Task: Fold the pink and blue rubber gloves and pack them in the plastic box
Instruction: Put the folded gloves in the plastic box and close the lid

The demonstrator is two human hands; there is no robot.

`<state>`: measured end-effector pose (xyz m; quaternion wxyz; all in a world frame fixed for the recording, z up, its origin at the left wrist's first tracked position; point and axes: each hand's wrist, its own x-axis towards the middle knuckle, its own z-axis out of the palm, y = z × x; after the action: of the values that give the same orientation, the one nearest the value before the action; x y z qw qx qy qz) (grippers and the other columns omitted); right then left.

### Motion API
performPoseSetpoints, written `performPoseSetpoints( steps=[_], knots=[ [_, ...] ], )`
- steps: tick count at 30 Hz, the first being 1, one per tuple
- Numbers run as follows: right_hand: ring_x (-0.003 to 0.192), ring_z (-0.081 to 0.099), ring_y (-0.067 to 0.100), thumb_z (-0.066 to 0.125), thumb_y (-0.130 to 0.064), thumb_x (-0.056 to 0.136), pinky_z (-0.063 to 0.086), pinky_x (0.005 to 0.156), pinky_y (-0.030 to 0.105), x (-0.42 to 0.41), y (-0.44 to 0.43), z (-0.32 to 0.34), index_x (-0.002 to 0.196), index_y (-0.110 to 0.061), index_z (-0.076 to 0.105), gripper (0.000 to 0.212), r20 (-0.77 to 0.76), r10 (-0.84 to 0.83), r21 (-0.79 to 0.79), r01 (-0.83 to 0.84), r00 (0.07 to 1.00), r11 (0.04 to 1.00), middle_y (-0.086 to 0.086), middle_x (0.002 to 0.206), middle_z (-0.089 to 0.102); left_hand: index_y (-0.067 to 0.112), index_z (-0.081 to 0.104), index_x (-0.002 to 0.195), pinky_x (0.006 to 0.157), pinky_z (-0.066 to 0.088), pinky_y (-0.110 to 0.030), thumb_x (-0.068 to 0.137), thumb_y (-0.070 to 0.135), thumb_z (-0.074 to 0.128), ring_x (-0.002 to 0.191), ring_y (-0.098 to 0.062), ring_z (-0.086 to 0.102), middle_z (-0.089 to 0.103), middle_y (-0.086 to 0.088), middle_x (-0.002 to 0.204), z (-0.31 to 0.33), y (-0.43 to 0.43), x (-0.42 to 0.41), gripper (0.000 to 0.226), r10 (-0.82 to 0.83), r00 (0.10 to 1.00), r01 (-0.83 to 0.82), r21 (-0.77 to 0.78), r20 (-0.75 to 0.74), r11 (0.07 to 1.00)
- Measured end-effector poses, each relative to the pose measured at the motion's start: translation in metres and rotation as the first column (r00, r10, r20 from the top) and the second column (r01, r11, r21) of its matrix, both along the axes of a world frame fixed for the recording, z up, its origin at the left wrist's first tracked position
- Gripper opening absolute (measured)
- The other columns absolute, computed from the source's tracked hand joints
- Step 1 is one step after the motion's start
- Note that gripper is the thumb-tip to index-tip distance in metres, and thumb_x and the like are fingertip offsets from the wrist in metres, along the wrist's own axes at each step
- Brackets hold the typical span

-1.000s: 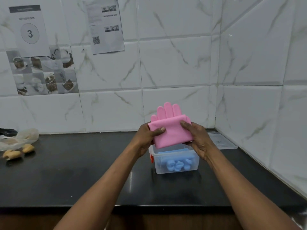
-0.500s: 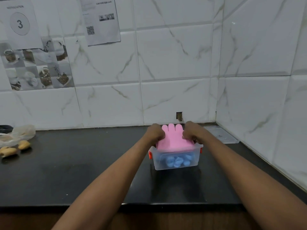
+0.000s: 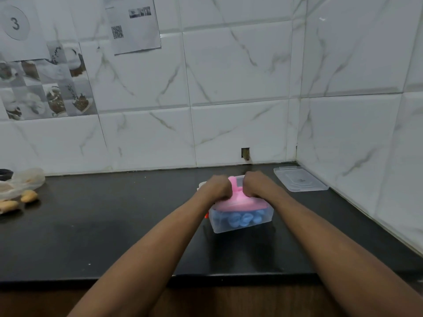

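Plastic box (image 3: 242,221): clear, set on the black counter (image 3: 114,225), right of centre. Blue gloves (image 3: 240,219) are seen through the near wall, at the bottom. Pink gloves (image 3: 240,197): folded, laid on top of the blue, partly above the rim. Left hand (image 3: 217,187) and right hand (image 3: 257,185): both are curled, knuckles up, and pressed onto the pink fold; whether anything is pinched cannot be told. Lid (image 3: 299,182): flat on the counter, far right, apart from the box. Step judged: tamping down. Pressure is best spread evenly, edges tucked inside the rim, and the box kept from sliding.
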<state>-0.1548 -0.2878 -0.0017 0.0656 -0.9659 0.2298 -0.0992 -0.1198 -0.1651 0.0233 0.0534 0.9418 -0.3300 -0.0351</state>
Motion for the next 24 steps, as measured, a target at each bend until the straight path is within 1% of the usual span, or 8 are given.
performPoseSetpoints(
  steps=[4, 7, 10, 13, 15, 18, 20, 24],
  knots=[
    [0.097, 0.063, 0.029, 0.053, -0.012, 0.085, 0.05, 0.075, 0.036, 0.007, 0.004, 0.0, 0.115, -0.009, 0.061, 0.032, -0.106, 0.014, -0.079, -0.023, 0.994, 0.997, 0.012, 0.112, 0.066, -0.002, 0.057, 0.124, 0.101, 0.049, -0.041, 0.093, 0.01, 0.043, 0.112, -0.033, 0.062, 0.061, -0.022, 0.115, 0.005, -0.001, 0.003, 0.036, 0.088, 0.988, -0.071, 0.125, -0.129, 0.99],
    [0.1, 0.063, 0.028, 0.054, -0.012, 0.087, 0.051, 0.078, 0.036, 0.008, 0.008, 0.002, 0.118, -0.01, 0.06, 0.032, -0.141, 0.048, -0.188, -0.075, 0.989, 0.979, 0.011, 0.114, 0.065, -0.001, 0.059, 0.125, 0.098, 0.048, -0.034, 0.095, 0.011, 0.044, 0.104, -0.029, 0.061, 0.061, -0.017, 0.109, 0.009, 0.0, 0.004, 0.035, 0.119, 0.984, -0.098, 0.151, -0.136, 0.984],
    [0.104, 0.061, 0.03, 0.057, -0.008, 0.086, 0.047, 0.076, 0.035, 0.008, 0.006, 0.0, 0.118, -0.005, 0.055, 0.032, -0.06, 0.056, -0.18, -0.066, 0.997, 0.981, 0.015, 0.116, 0.062, -0.003, 0.061, 0.12, 0.086, 0.049, -0.033, 0.096, 0.005, 0.046, 0.113, -0.032, 0.062, 0.063, -0.017, 0.123, 0.008, 0.006, 0.006, 0.03, 0.013, 0.997, -0.013, 0.007, 0.076, 1.0],
    [0.106, 0.059, 0.033, 0.055, -0.005, 0.086, 0.041, 0.072, 0.036, 0.003, 0.006, -0.001, 0.12, -0.006, 0.046, 0.036, 0.027, 0.045, -0.174, -0.04, 0.999, 0.984, 0.016, 0.118, 0.058, -0.002, 0.06, 0.113, 0.082, 0.047, -0.035, 0.091, 0.0, 0.048, 0.11, -0.035, 0.057, 0.057, -0.019, 0.121, 0.006, 0.02, 0.015, 0.025, -0.05, 0.907, 0.103, -0.106, 0.419, 0.989],
    [0.106, 0.058, 0.033, 0.056, -0.008, 0.086, 0.042, 0.074, 0.038, 0.0, 0.009, 0.001, 0.122, -0.011, 0.046, 0.038, 0.068, 0.06, -0.27, -0.039, 0.996, 0.962, 0.014, 0.118, 0.056, -0.001, 0.065, 0.111, 0.085, 0.049, -0.035, 0.092, 0.004, 0.05, 0.108, -0.033, 0.059, 0.062, -0.017, 0.118, 0.001, 0.025, 0.02, 0.025, -0.164, 0.907, 0.192, -0.035, 0.388, 0.981],
    [0.107, 0.055, 0.03, 0.051, -0.003, 0.087, 0.041, 0.075, 0.035, 0.004, 0.01, 0.004, 0.118, -0.018, 0.053, 0.035, 0.168, 0.295, -0.357, -0.221, 0.94, 0.908, 0.009, 0.114, 0.058, 0.004, 0.069, 0.109, 0.085, 0.049, -0.035, 0.095, 0.016, 0.05, 0.103, -0.028, 0.061, 0.066, -0.014, 0.112, -0.011, 0.027, 0.022, 0.027, -0.259, 0.922, 0.234, 0.118, 0.288, 0.965],
    [0.108, 0.055, 0.026, 0.048, 0.001, 0.087, 0.041, 0.078, 0.031, 0.007, 0.008, 0.006, 0.117, -0.017, 0.062, 0.038, 0.118, 0.401, -0.28, -0.357, 0.908, 0.891, 0.007, 0.116, 0.061, 0.005, 0.067, 0.11, 0.083, 0.048, -0.036, 0.096, 0.021, 0.049, 0.102, -0.028, 0.06, 0.065, -0.013, 0.111, -0.013, 0.023, 0.023, 0.028, -0.275, 0.928, 0.238, 0.17, 0.25, 0.956],
    [0.111, 0.053, 0.025, 0.049, 0.001, 0.088, 0.048, 0.083, 0.035, 0.012, 0.005, 0.005, 0.121, -0.02, 0.068, 0.043, -0.042, 0.343, -0.236, -0.343, 0.938, 0.909, 0.007, 0.115, 0.067, 0.004, 0.063, 0.114, 0.086, 0.049, -0.038, 0.098, 0.025, 0.045, 0.095, -0.028, 0.059, 0.063, -0.015, 0.11, -0.01, 0.011, 0.024, 0.031, -0.243, 0.963, 0.215, 0.206, 0.12, 0.955]
  ],
)
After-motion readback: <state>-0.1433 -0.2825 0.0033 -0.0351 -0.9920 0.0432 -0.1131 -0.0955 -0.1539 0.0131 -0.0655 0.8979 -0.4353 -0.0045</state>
